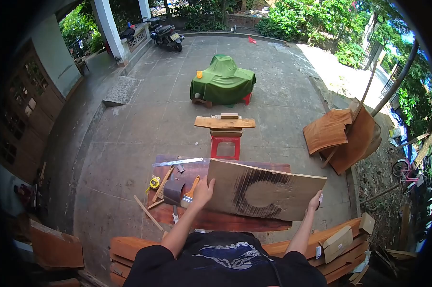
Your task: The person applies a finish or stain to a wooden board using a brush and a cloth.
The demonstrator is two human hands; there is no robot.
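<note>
A flat brown panel, plywood or cardboard, is held up tilted in front of me. Dark streaks on its face surround a pale C-like shape. My left hand grips its left edge, and my right hand is closed on the right edge. Below the panel lies a glossy reddish wooden slab, partly hidden by it. Close to my left hand on the slab are a paintbrush, a curled dark sheet, a steel ruler, a yellow tape measure and thin wood strips.
Ahead, a red stool carries wooden pieces. Beyond stands something under a green cloth with an orange cup. Large wood slabs lean at the right. Stacked planks lie beside me. A motorbike is parked far back.
</note>
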